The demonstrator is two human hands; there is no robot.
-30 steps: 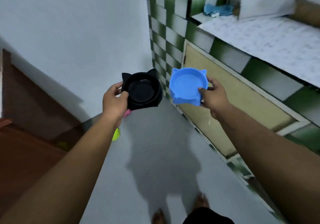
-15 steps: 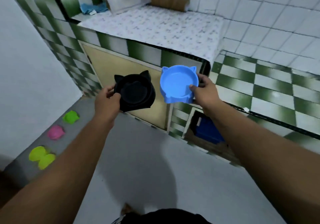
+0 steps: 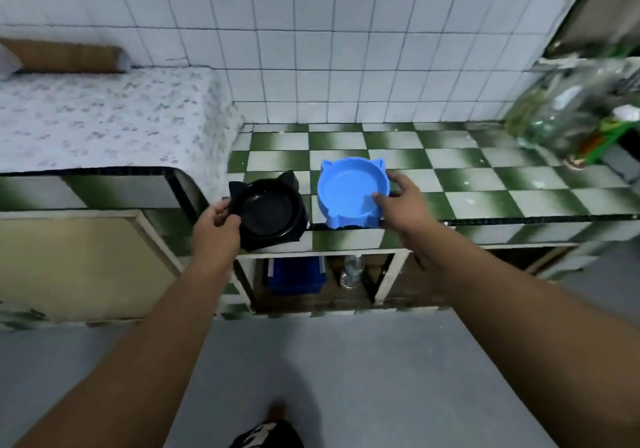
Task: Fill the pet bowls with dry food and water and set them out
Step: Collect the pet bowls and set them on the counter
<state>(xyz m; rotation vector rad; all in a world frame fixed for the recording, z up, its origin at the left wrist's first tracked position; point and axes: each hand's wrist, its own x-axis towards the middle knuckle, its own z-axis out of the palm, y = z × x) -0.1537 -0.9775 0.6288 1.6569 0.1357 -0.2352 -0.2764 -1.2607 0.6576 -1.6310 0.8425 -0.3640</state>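
Since half a second ago the view has swung right and the checked counter (image 3: 485,177) has come under the bowls, which earlier hung in front of the cupboard face. The left hand (image 3: 216,227) grips the black bowl (image 3: 268,210) by its near-left rim, thumb curled over the lip; the right hand (image 3: 401,205) pinches the right rim of the blue bowl (image 3: 351,189). Both bowls look empty and sit side by side at frame centre, ears pointing up-frame. The blue one is over the counter's front edge – whether it touches I cannot tell – while the black one overhangs the left front corner. So the right hand seems nearer a set-down; the black bowl likely needs carrying up-frame and rightward onto the tiles.
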